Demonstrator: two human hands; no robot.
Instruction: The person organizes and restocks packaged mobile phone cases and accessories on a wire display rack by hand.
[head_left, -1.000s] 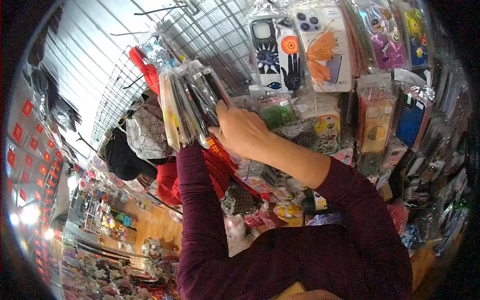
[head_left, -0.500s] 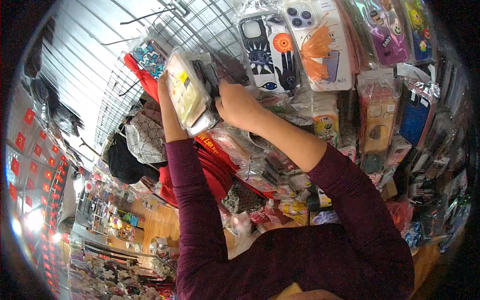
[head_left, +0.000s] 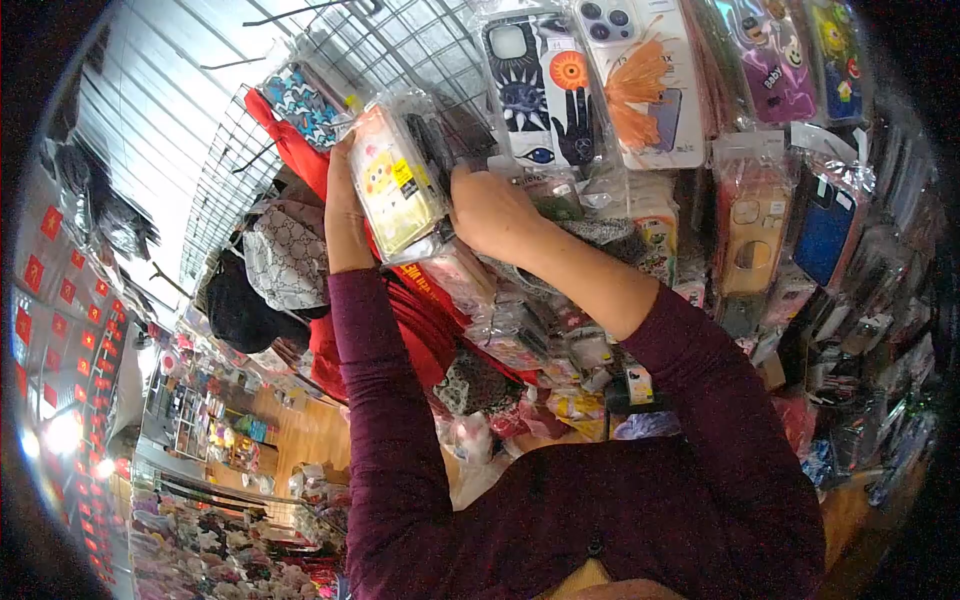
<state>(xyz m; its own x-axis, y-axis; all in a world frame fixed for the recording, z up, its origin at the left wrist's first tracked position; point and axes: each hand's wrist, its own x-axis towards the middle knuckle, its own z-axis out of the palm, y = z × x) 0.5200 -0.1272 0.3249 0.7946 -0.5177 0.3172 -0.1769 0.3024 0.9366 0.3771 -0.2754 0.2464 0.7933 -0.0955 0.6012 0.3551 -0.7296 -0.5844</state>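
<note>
- A black hat (head_left: 240, 310) and a patterned cap (head_left: 285, 255) hang at the left, beside red cloth (head_left: 290, 140).
- My left hand (head_left: 342, 195) is raised against the wire grid (head_left: 400, 50), curled around the left edge of a bundle of packaged phone cases (head_left: 400, 185).
- The bundle is tilted, its yellow cartoon face towards me, held up in front of the grid between both hands.
- My right hand (head_left: 490, 210) grips the bundle's right side, fingers closed over the plastic sleeves.
- Just to the right hang a case with an eye and hand design (head_left: 545, 95) and one with an orange feather (head_left: 640, 85).
</note>
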